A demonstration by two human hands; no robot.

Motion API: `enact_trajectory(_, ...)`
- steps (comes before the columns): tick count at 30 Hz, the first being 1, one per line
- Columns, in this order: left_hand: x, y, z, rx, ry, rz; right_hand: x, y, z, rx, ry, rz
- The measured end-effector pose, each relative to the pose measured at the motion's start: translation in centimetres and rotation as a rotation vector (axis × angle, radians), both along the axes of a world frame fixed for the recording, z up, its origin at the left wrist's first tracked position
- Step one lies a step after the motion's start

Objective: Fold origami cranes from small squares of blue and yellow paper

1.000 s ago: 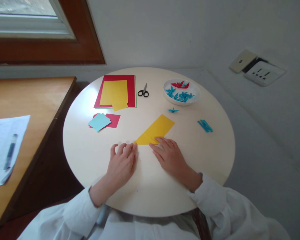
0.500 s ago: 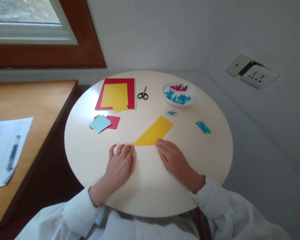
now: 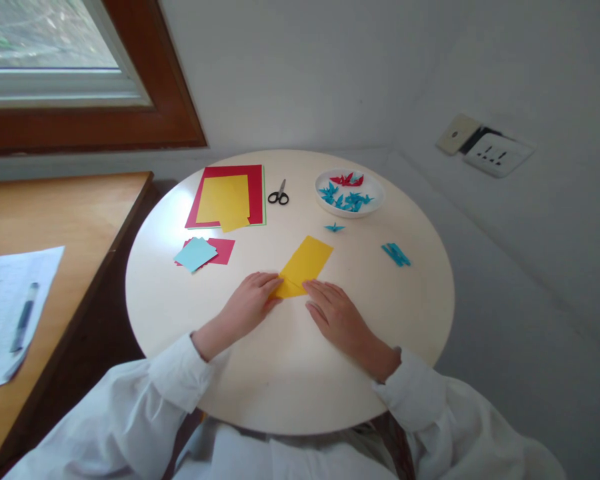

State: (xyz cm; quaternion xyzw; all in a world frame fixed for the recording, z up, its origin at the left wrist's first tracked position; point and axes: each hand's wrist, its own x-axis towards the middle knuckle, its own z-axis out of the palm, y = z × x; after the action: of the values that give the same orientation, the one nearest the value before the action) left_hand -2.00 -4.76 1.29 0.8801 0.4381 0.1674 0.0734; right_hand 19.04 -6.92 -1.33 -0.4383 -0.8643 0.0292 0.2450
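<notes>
A piece of yellow paper [image 3: 307, 258] lies slanted on the round table, with a folded flap and a crease line at its near end. My left hand [image 3: 253, 298] has the near-left corner of this paper between thumb and fingers. On the right side of the near end, the fingertips of my right hand [image 3: 337, 315] rest on the paper, fingers stretched out and close together, thumb apart. A small blue paper crane [image 3: 335, 228] sits just beyond the paper.
On the white round table [image 3: 260, 393] are black-handled scissors [image 3: 279, 195], a white dish [image 3: 353, 214] of blue and red paper cranes, folded blue strips [image 3: 396, 254], light-blue squares [image 3: 195, 254] and larger yellow sheets [image 3: 225, 200] on red ones. A wooden desk [image 3: 95, 207] stands left.
My left hand has moved up to the paper and now grips its corner. The pointed near-left end is now folded over. My right hand stays at the near edge. The view has shifted slightly.
</notes>
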Motion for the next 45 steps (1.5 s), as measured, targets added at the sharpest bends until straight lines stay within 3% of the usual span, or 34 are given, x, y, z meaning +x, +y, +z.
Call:
enact_trajectory(5, 0.0, 0.3, 0.2, 0.007, 0.078, -0.056, -0.1, 0.1, 0.2, -0.032, 0.024, -0.009)
enact_trajectory(16, -0.2, -0.2, -0.7, 0.051, 0.097, -0.05, -1.5, 2.2, 0.5, -0.035, 0.028, 0.05)
enact_trajectory(22, -0.2, -0.2, -0.9, -0.042, -0.033, 0.028, -1.7, 2.7, 0.3, 0.011, -0.009, 0.057)
enact_trajectory(31, 0.4, 0.0, 0.2, -0.148, 0.092, 0.311, -2.0, 2.3, 0.4, 0.006, 0.04, 0.051)
enact_trajectory(38, 0.6, 0.5, 0.6, -0.341, 0.02, 0.387, -2.0, 2.1, 0.2, -0.008, 0.067, 0.049)
enact_trajectory(45, 0.7, 0.5, 0.8, -0.37, -0.123, 0.43, -1.9, 2.2, 0.4, -0.048, 0.123, 0.041)
